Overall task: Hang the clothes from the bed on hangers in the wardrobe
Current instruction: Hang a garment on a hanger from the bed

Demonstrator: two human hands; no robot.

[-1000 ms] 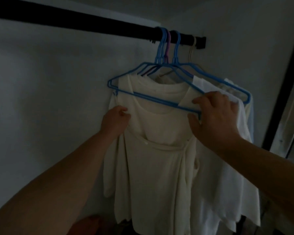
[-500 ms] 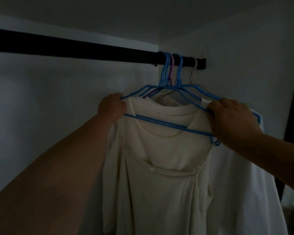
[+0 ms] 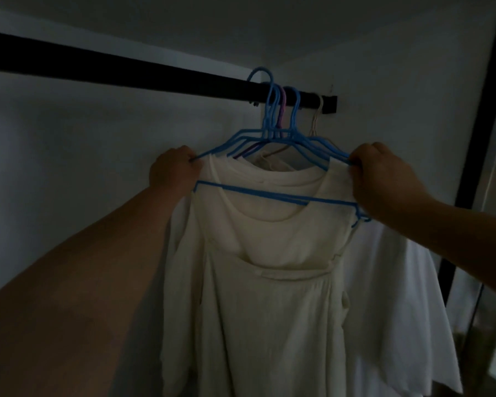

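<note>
A black wardrobe rail [image 3: 126, 73] runs across the top. At its right end hang several hangers, blue, purple and beige. The front blue hanger [image 3: 269, 194] is bare, and its hook rises above the rail. My left hand [image 3: 173, 170] grips its left shoulder end. My right hand [image 3: 384, 179] pinches its right shoulder end. Right behind this hanger hangs a cream garment [image 3: 269, 296] on another hanger. A white shirt [image 3: 398, 310] hangs further right.
Pale wardrobe walls close in behind and to the right. A dark vertical frame post [image 3: 481, 110] stands at the far right edge. The rail's left stretch carries no hangers.
Both hands have risen from the hanger's lower bar to its shoulder ends. The front blue hanger's hook has lifted above the rail. The view has tilted upward.
</note>
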